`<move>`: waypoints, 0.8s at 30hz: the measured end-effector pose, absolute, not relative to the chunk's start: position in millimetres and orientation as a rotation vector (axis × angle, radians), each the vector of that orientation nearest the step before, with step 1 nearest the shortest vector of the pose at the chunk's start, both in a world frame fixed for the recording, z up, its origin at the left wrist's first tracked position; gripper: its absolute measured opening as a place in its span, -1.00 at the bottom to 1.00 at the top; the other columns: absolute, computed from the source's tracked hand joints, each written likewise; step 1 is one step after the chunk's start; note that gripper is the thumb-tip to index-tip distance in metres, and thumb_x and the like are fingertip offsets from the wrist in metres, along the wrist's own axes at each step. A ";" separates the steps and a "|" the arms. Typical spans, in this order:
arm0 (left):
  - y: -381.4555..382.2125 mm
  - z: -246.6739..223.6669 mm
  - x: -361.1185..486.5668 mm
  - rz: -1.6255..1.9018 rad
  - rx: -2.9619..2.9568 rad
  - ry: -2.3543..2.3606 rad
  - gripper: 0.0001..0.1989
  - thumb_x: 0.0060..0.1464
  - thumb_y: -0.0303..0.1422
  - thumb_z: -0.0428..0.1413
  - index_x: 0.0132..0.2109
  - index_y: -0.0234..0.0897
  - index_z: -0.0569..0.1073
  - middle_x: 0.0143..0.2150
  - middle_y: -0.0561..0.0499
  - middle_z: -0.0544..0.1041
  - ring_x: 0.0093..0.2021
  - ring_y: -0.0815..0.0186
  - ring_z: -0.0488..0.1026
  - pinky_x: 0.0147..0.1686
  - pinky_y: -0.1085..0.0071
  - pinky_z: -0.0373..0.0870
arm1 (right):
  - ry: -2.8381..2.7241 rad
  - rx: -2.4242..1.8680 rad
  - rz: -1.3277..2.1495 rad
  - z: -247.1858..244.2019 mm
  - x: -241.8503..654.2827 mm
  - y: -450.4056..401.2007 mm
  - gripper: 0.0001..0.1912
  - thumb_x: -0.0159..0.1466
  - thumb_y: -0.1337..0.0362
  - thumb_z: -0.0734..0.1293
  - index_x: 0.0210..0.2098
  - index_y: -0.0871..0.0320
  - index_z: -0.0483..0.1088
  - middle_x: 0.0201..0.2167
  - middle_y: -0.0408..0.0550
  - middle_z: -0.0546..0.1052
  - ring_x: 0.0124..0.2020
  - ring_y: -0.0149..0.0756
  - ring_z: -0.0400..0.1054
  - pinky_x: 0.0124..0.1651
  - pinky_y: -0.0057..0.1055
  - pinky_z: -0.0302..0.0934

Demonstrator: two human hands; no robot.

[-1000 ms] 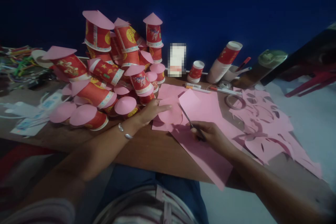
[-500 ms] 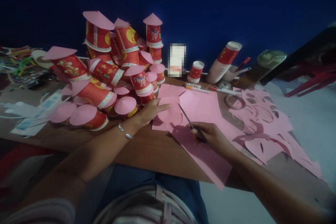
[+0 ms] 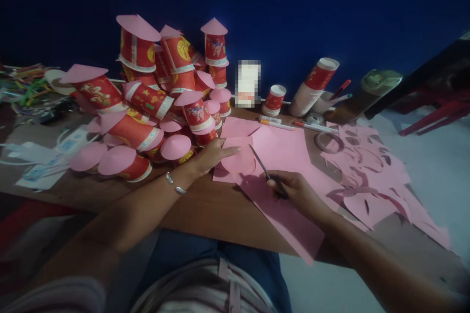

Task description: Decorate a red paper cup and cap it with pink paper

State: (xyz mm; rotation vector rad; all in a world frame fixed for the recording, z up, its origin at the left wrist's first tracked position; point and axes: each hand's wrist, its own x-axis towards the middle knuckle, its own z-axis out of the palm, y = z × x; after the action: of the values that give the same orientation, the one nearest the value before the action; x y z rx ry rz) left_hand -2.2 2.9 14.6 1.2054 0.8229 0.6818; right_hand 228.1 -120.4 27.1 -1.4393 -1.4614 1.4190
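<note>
My left hand (image 3: 212,155) grips a small piece of pink paper (image 3: 238,157) by its left side, with the thumb on top. A rounded outline shows on that piece. Scissors (image 3: 261,159) are in my right hand (image 3: 292,188), their blades pointing up and left at the right edge of the piece. The blades look closed or nearly so. Beneath both hands lie larger pink sheets (image 3: 282,149), one hanging over the table's front edge. Just left of my left hand, red paper cups with pink cone tops (image 3: 123,129) are piled up.
Cut pink scraps (image 3: 370,166) cover the right side, by a tape roll (image 3: 328,142). Toward the wall stand a red cup (image 3: 274,100), a leaning cup stack (image 3: 314,87), a pen holder (image 3: 325,101) and a bottle (image 3: 370,93). Cables (image 3: 29,90) lie far left.
</note>
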 end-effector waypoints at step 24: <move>4.7 13.6 -4.0 0.651 1.270 0.900 -0.61 -0.15 -0.14 0.42 -0.33 -0.38 0.56 -0.39 -0.03 0.57 -0.37 0.32 0.44 -0.32 0.39 0.34 | -1.465 -1.464 1.446 27.4 230.4 -122.5 -0.52 0.25 -0.17 0.35 -0.32 0.17 0.47 -0.59 -0.18 0.36 -0.53 -0.41 0.19 -0.48 -0.44 0.08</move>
State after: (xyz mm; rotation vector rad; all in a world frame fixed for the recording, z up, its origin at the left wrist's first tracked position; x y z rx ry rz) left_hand -4.0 4.7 13.6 1.2704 0.9000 0.6510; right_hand 230.4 -122.5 27.4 -1.4645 -1.4651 1.4456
